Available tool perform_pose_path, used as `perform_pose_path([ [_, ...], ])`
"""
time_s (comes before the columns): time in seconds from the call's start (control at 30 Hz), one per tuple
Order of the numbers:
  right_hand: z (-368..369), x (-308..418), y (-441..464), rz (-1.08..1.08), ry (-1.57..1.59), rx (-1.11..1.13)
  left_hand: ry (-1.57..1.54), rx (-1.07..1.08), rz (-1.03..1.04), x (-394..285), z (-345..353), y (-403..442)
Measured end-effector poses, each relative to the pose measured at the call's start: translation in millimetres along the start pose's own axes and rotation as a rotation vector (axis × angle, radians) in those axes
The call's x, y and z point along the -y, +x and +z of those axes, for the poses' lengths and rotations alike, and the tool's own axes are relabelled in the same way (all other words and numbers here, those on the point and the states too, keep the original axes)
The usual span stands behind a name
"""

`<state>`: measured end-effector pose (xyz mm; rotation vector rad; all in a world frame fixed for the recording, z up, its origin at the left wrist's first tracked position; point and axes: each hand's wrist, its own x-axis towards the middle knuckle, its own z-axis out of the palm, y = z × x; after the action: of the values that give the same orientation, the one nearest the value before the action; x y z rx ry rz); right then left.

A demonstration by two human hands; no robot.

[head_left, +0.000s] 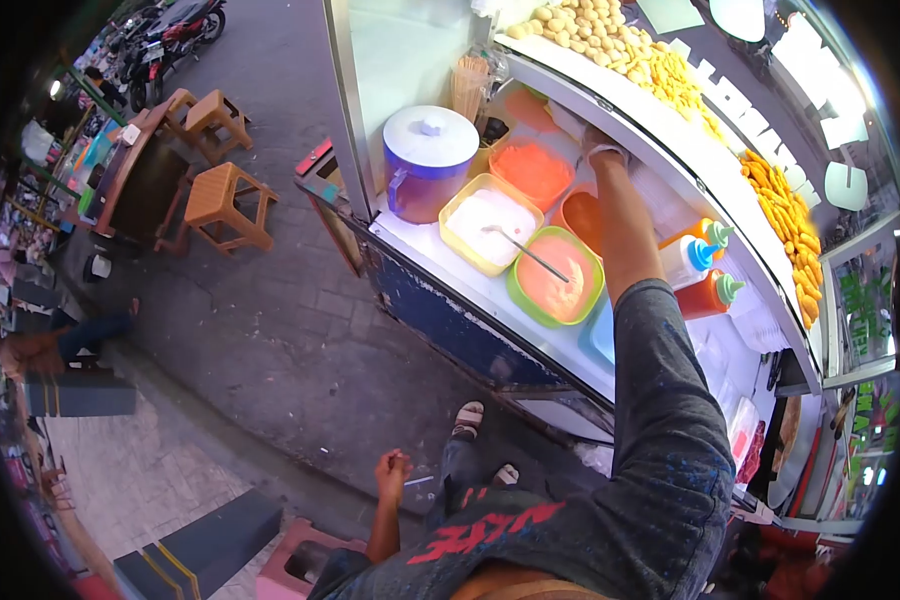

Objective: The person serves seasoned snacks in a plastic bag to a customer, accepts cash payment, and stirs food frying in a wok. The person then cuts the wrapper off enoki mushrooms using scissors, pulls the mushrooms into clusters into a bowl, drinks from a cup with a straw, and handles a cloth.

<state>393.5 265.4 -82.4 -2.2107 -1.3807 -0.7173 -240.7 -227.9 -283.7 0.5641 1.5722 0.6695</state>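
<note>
Dark, red-lettered T-shirt (600, 510) closest. Left hand (394, 472) loosely curled. Right hand (599, 143) half-hidden at curved white shelf (670, 122)'s lower edge; can't tell its grip. Square tub of orange-red filling (545, 206) near it, toward white counter (413, 236)'s far edge.

Street food cart (440, 325) crowded with tubs (530, 313), squeeze bottles (680, 264) and heaped snacks (778, 222), plastic stools (216, 189) and parked motorbikes (178, 48) beyond
</note>
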Motion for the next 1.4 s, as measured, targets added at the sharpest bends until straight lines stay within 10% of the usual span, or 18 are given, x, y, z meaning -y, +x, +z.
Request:
perform_pose_path([
  [0.47, -71, -7, -55, -0.217, -0.010, 0.054, 0.048, 0.126, 0.102, -32, 39, 16],
  [0.5, -65, -10, -58, -0.053, 0.214, 0.418, 0.054, 0.163, 0.151, -39, 47, 14],
  [0.77, -379, 51, -170, 0.093, 1.478, 0.654, 0.045, 0.557, 0.673, -213, 146, -104],
  [0.9, -455, 34, -302, 0.234, 1.698, 1.159, -0.086, 0.759, 0.928, -261, 212, -169],
  [1.0, -459, 10, -390, 0.596, 1.833, 1.042, 0.152, 0.940, 1.149, -236, 245, -170],
  [1.4, -549, -139, -586, 1.107, 2.142, 0.594, 0.738, 1.236, 0.787, -73, 351, -282],
])
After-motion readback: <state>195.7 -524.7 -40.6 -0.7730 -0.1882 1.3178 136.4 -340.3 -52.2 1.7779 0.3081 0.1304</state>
